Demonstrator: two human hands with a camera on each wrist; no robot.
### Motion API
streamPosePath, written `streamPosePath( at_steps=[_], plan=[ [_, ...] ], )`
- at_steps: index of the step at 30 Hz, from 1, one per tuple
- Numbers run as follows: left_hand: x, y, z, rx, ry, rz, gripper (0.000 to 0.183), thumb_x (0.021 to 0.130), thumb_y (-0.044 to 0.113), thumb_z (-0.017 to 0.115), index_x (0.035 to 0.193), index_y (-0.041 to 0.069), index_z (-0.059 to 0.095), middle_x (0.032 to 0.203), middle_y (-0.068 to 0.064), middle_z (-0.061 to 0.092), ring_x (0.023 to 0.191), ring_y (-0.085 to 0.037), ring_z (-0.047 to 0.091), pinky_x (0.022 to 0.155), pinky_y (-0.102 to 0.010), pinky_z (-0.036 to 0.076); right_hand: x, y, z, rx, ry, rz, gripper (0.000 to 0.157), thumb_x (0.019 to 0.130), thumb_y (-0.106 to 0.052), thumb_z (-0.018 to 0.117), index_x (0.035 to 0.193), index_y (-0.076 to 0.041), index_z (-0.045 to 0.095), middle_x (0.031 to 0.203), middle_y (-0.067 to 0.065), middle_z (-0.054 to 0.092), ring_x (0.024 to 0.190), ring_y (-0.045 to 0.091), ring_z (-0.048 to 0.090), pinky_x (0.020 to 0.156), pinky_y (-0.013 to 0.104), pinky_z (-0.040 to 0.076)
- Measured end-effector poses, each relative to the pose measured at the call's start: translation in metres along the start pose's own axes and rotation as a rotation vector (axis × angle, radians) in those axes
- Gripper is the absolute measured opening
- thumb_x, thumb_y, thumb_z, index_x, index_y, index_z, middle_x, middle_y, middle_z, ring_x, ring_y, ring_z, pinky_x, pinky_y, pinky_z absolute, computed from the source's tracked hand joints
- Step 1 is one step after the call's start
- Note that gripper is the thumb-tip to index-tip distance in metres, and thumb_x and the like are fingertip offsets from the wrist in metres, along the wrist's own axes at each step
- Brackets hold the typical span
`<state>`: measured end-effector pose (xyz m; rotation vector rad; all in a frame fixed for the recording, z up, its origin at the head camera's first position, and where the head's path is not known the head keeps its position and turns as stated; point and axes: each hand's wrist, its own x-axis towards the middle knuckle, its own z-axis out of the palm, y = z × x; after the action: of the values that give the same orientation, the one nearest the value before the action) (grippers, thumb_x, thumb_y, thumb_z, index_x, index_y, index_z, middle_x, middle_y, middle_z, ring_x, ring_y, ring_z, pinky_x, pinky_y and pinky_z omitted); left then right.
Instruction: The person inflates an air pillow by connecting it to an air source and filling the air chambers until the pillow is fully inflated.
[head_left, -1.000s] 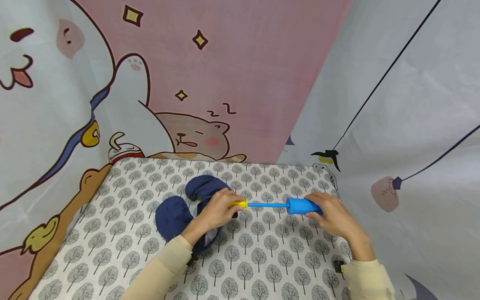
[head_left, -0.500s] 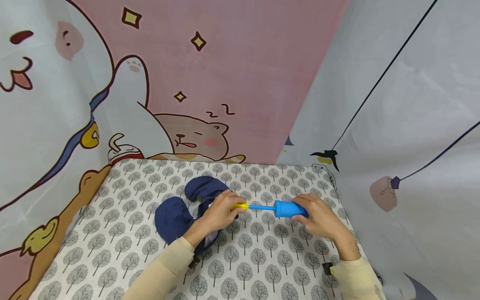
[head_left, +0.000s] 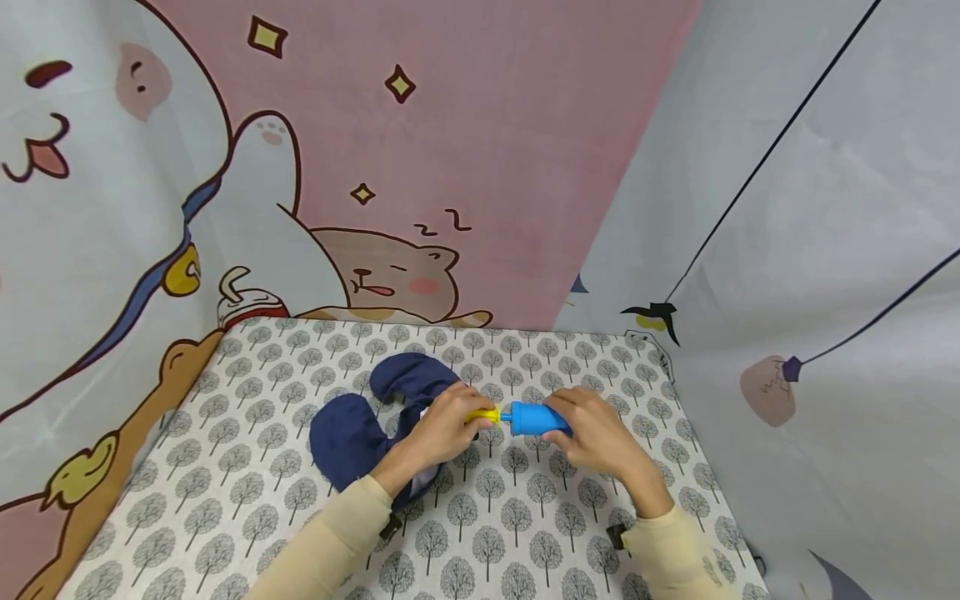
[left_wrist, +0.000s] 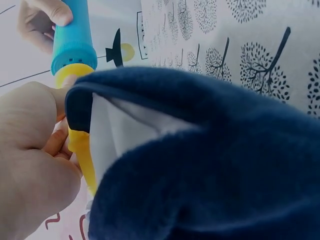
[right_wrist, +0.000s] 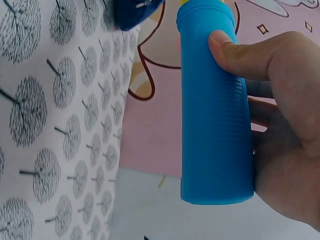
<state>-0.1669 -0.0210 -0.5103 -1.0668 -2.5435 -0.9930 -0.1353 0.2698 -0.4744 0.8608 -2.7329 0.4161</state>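
Note:
A hand air pump with a blue barrel [head_left: 531, 419] and a yellow tapered end [left_wrist: 84, 160] lies level between both hands. My left hand [head_left: 444, 425] grips the yellow end beside a navy neck pillow [head_left: 347, 435]. The pillow's fabric hides the tip of that end in the left wrist view, so whether it sits in the pillow I cannot tell. Round the blue barrel curls my right hand [head_left: 600, 435], its thumb [right_wrist: 225, 47] along the side. Only a short piece of blue rod [head_left: 506, 417] shows between barrel and yellow end.
A tablecloth printed with grey trees [head_left: 487, 542] covers the table. Behind it rises a pink and white cartoon curtain [head_left: 510, 167], and a pale curtain [head_left: 862, 417] hangs along the right side.
My right hand has moved left with the blue barrel, sliding it over the rod towards the yellow end. The left hand and the neck pillow have stayed nearly still.

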Motion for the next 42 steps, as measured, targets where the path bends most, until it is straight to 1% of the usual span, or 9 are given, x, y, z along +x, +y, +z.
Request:
streamPosePath(
  at_steps=[5, 9, 20, 25, 29, 32, 35, 39, 42],
  plan=[
    [-0.003, -0.003, -0.002, 0.019, 0.006, 0.026, 0.023, 0.099, 0.014, 0.086, 0.12, 0.005, 0.086, 0.109, -0.009, 0.085, 0.096, -0.023, 0.071, 0.087, -0.036, 0.06, 0.008, -0.006, 0.006, 0.019, -0.008, -0.02, 0.053, 0.088, -0.021, 0.098, 0.133, 0.001, 0.078, 0.131, 0.019, 0.08, 0.118, 0.037, 0.076, 0.102, 0.057, 0.064],
    [-0.006, -0.007, -0.006, 0.019, 0.009, 0.036, 0.021, 0.098, 0.014, 0.086, 0.119, 0.008, 0.086, 0.107, -0.006, 0.084, 0.092, -0.021, 0.069, 0.084, -0.034, 0.057, 0.006, -0.001, 0.003, 0.061, -0.039, 0.01, 0.053, 0.091, -0.022, 0.096, 0.135, -0.002, 0.078, 0.135, 0.018, 0.079, 0.124, 0.038, 0.076, 0.106, 0.06, 0.063],
    [-0.006, -0.004, -0.009, 0.005, -0.02, 0.015, 0.024, 0.103, 0.018, 0.082, 0.124, 0.008, 0.085, 0.112, -0.006, 0.085, 0.095, -0.021, 0.07, 0.087, -0.035, 0.058, -0.03, 0.041, -0.022, 0.095, -0.067, 0.091, 0.052, 0.095, -0.017, 0.092, 0.141, -0.004, 0.075, 0.143, 0.02, 0.075, 0.132, 0.046, 0.072, 0.109, 0.067, 0.059],
    [-0.007, -0.005, -0.009, 0.006, -0.022, 0.004, 0.024, 0.103, 0.019, 0.082, 0.124, 0.008, 0.085, 0.112, -0.006, 0.085, 0.096, -0.021, 0.071, 0.088, -0.036, 0.059, -0.044, 0.058, -0.033, 0.097, -0.044, 0.11, 0.049, 0.095, -0.014, 0.091, 0.141, -0.004, 0.075, 0.142, 0.021, 0.076, 0.129, 0.048, 0.073, 0.105, 0.068, 0.06],
    [-0.006, -0.005, -0.011, 0.027, -0.001, 0.009, 0.022, 0.102, 0.018, 0.083, 0.121, 0.008, 0.086, 0.11, -0.006, 0.085, 0.095, -0.02, 0.07, 0.089, -0.036, 0.059, -0.051, 0.067, -0.041, 0.082, -0.007, 0.136, 0.05, 0.093, -0.011, 0.092, 0.139, -0.004, 0.076, 0.139, 0.023, 0.076, 0.127, 0.051, 0.072, 0.104, 0.072, 0.058],
    [-0.005, -0.004, -0.011, 0.045, 0.019, 0.004, 0.021, 0.101, 0.017, 0.083, 0.12, 0.009, 0.085, 0.109, -0.006, 0.085, 0.095, -0.021, 0.069, 0.089, -0.037, 0.058, -0.05, 0.066, -0.045, 0.07, 0.017, 0.15, 0.051, 0.091, -0.01, 0.093, 0.139, -0.005, 0.076, 0.139, 0.023, 0.076, 0.127, 0.051, 0.071, 0.103, 0.073, 0.057],
    [-0.005, -0.003, -0.009, 0.049, 0.032, -0.012, 0.02, 0.102, 0.017, 0.083, 0.12, 0.008, 0.085, 0.11, -0.006, 0.084, 0.096, -0.021, 0.069, 0.089, -0.037, 0.059, -0.043, 0.059, -0.043, 0.054, 0.032, 0.12, 0.051, 0.09, -0.009, 0.094, 0.138, -0.002, 0.076, 0.136, 0.023, 0.077, 0.125, 0.049, 0.073, 0.103, 0.07, 0.058],
    [-0.006, -0.002, -0.004, 0.041, 0.04, -0.032, 0.02, 0.101, 0.016, 0.084, 0.119, 0.007, 0.085, 0.11, -0.007, 0.083, 0.097, -0.021, 0.067, 0.087, -0.034, 0.059, -0.033, 0.045, -0.035, 0.035, 0.027, 0.064, 0.052, 0.09, -0.008, 0.094, 0.137, 0.004, 0.075, 0.134, 0.024, 0.079, 0.122, 0.047, 0.074, 0.103, 0.067, 0.061],
    [-0.007, -0.001, -0.002, 0.039, 0.038, -0.04, 0.02, 0.102, 0.016, 0.083, 0.12, 0.007, 0.085, 0.11, -0.006, 0.083, 0.095, -0.02, 0.065, 0.085, -0.033, 0.058, -0.026, 0.035, -0.028, 0.033, 0.02, 0.052, 0.052, 0.09, -0.009, 0.094, 0.137, 0.005, 0.075, 0.134, 0.024, 0.079, 0.122, 0.046, 0.074, 0.104, 0.067, 0.06]
  ],
)
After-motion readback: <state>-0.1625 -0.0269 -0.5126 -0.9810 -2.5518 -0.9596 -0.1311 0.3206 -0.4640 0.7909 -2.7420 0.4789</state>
